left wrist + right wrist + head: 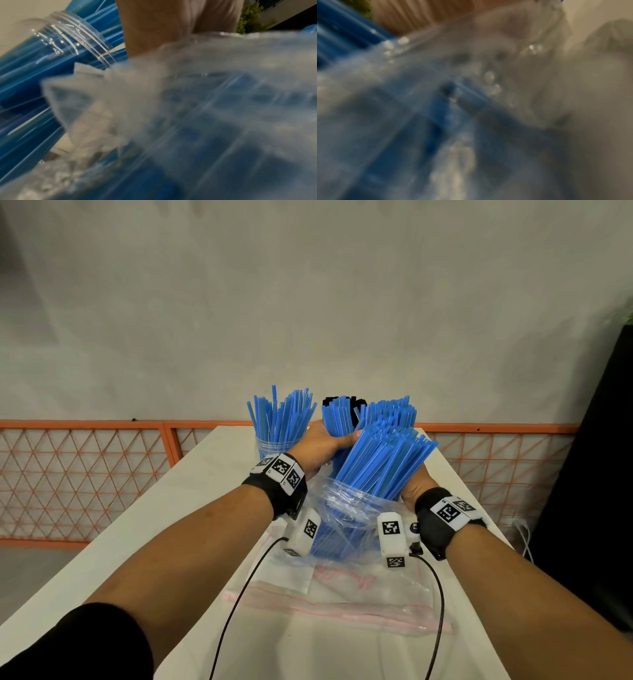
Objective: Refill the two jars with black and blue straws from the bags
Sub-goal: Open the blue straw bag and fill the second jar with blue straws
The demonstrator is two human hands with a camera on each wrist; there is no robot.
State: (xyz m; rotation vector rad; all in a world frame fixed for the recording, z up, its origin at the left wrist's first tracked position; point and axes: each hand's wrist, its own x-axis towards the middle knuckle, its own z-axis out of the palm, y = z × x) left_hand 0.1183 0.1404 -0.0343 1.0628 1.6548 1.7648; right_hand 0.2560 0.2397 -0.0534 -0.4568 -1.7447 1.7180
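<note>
A clear jar [274, 445] stuffed with blue straws stands at the back left of the white table [178, 508]; its threaded neck [73, 44] shows in the left wrist view. Black straws [358, 402] peek out behind the hands; their jar is hidden. My left hand [322, 446] grips a bunch of blue straws [337, 416] pulled up from the clear bag [346, 508]. My right hand [416, 484] holds the bag and its thick bundle of blue straws [383, 460] from the right; its fingers are hidden. The right wrist view is blurred plastic [488, 67] and blue.
An emptied zip bag [342, 597] with a pink seal lies flat on the table near me. Two black cables run from the wrist cameras down to the front edge. An orange mesh fence [85, 474] runs behind the table, and a dark object [599, 457] stands at the right.
</note>
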